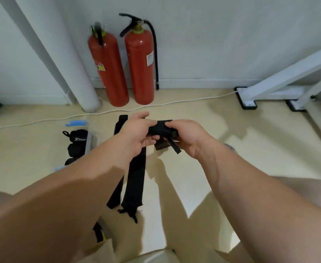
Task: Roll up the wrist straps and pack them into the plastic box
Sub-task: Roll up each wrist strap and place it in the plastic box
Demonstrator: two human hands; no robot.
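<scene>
Held: rolled wrist strap [161, 128], left hand [136, 133] and right hand [190, 137] curled round it, axis hand-to-hand; right of plastic box [91, 143], left hand nearer.

The single head-worn camera looked forward and down, close over the left hand [136, 133] and right hand [191, 137], with floor [269, 130] below and wall [222, 44] beyond.

white lettering starting with X on a rolled wrist strap [77, 137], remainder blurred, fire extinguisher labels [149, 60] too small to read
</scene>
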